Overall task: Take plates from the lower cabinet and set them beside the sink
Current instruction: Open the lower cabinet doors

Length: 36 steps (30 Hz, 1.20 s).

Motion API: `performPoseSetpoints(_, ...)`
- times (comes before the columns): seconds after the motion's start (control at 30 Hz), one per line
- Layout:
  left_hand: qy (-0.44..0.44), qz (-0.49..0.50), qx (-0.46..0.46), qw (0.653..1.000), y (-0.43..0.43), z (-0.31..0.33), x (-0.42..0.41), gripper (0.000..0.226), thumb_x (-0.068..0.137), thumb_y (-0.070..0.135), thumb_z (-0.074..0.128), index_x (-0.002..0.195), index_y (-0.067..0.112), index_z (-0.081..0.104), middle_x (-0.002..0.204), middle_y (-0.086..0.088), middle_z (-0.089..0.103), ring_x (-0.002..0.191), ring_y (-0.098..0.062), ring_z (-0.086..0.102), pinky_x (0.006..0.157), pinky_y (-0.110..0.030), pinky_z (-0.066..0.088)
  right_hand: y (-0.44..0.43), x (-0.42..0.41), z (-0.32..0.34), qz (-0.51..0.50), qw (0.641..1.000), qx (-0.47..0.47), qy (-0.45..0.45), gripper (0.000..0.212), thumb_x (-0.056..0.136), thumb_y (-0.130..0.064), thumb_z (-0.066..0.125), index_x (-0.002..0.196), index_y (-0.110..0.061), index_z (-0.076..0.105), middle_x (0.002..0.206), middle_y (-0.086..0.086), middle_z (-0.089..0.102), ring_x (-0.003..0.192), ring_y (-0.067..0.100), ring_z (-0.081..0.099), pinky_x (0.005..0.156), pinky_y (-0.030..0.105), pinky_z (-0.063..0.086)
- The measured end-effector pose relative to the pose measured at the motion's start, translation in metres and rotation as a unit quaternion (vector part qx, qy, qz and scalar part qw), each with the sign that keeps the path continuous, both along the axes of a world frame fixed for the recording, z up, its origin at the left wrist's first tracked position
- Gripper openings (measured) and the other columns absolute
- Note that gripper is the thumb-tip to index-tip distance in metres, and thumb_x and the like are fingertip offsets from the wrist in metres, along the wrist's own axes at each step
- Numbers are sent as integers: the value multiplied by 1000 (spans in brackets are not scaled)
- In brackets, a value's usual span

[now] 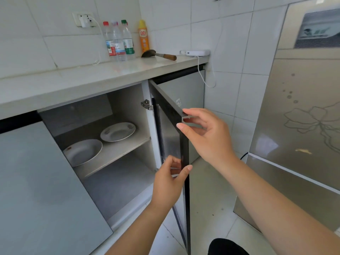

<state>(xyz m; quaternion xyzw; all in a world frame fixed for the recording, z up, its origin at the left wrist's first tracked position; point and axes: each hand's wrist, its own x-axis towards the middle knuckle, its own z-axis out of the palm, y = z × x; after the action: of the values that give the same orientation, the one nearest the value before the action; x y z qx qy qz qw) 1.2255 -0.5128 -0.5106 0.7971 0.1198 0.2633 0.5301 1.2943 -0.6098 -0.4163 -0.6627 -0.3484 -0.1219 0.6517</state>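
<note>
The lower cabinet stands open, its dark-edged door (171, 115) swung out toward me. Two white plates lie side by side on the middle shelf (119, 151): a near plate (83, 151) at the left and a far plate (117, 131) with small printed marks on its rim. My right hand (206, 135) pinches the door's top outer corner between thumb and fingers. My left hand (169, 183) grips the door's outer edge lower down. Neither hand touches a plate. No sink is in view.
The pale countertop (82, 80) above carries three water bottles (118, 41), an orange detergent bottle (144, 36), a wood-handled scoop (158, 55) and a white charger box (197, 52) with a cable hanging down. A patterned fridge (298, 126) stands at right. A closed grey door (42, 190) is at left.
</note>
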Motion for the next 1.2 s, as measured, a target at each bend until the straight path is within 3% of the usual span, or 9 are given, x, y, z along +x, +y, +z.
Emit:
performPoseSetpoints(0.2,27,-27,18,999,-30,0,26,15,84,32,65,82,34,51,87,19,61,88,-1,60,68,-9,41,-29,24,-3,-45,999,-6,1,30,81,-16,69,109,-25,64,100,-8,67,90,-4,63,70,7,49)
performPoseSetpoints(0.37,48,-80,26,995,-46,5,49,18,86,27,63,93,39,51,101,26,60,98,11,56,77,-5,42,-49,49,2,-69,998,-8,6,28,82,-15,67,108,-26,64,95,-14,65,89,-9,60,68,2,44)
performPoseSetpoints(0.47,50,-100,26,993,-53,6,60,19,87,24,62,98,37,53,104,24,61,99,12,55,81,-6,44,-58,60,1,-76,997,-14,13,28,83,-16,66,110,-25,64,93,-19,63,89,-7,62,71,4,47)
performPoseSetpoints(0.63,54,-106,14,993,-57,6,72,16,88,22,60,101,31,55,106,19,62,101,5,57,89,-21,48,-67,69,1,-79,997,-25,7,28,84,-17,65,112,-23,64,94,-15,64,88,-2,64,74,8,50)
performPoseSetpoints(0.77,61,-127,47,989,-54,7,71,21,89,23,59,108,32,54,110,19,60,103,5,56,82,-7,44,-68,71,1,-91,995,-26,4,28,85,-17,65,112,-24,64,95,-13,65,87,-3,63,73,7,49)
performPoseSetpoints(0.97,111,-146,119,976,-35,13,70,37,91,34,53,128,34,50,130,14,53,117,-4,50,98,-20,39,-63,73,6,-149,984,-54,-83,24,83,-17,66,107,-19,64,107,-7,58,98,6,60,85,24,53)
performPoseSetpoints(1.07,113,-141,140,974,-20,21,64,39,91,33,54,130,35,46,131,14,51,118,-3,48,95,-17,36,-61,70,14,-185,970,-80,-134,26,83,-21,66,109,-16,65,116,-4,57,108,5,52,94,13,39)
performPoseSetpoints(1.13,110,-124,141,976,-5,27,58,39,90,34,55,129,36,47,128,15,52,117,-2,49,94,-17,37,-56,63,21,-194,964,-80,-161,26,83,-20,66,109,-15,65,116,-3,58,106,0,49,93,2,30)
performPoseSetpoints(1.2,106,-107,144,978,12,33,49,38,89,34,56,127,37,50,125,17,54,115,0,50,93,-17,37,-48,55,26,-186,963,-77,-178,26,83,-20,66,109,-16,64,115,-3,59,105,-3,48,92,1,30)
